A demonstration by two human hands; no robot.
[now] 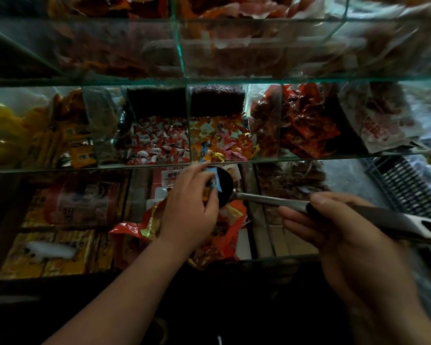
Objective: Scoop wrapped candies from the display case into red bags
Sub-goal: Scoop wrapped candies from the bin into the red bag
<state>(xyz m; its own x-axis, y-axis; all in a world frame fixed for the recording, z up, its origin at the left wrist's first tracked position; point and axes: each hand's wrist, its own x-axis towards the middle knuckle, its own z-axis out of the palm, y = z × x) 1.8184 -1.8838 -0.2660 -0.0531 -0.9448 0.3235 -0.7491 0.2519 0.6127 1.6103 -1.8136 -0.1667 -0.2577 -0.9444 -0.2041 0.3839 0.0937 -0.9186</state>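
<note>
My right hand (334, 220) grips the dark handle of a long metal scoop (271, 200), whose round black bowl (225, 186) hangs just below the glass shelf edge. My left hand (192, 202) is curled at the bowl's left rim, pinching a blue wrapped candy (215, 180) and other wrappers. Under that hand lies an open red bag (135, 229) with a gold lining, crumpled. On the shelf above, one glass compartment holds mixed wrapped candies (219, 139) and the one to its left holds red-and-white candies (157, 143).
The glass display case (85, 168) has tiers divided by glass walls. Red snack packets (306, 125) fill the right compartments, yellow packs (75, 143) the left. Boxed goods (55, 255) lie low on the left. A black slatted crate (406, 190) stands at the right.
</note>
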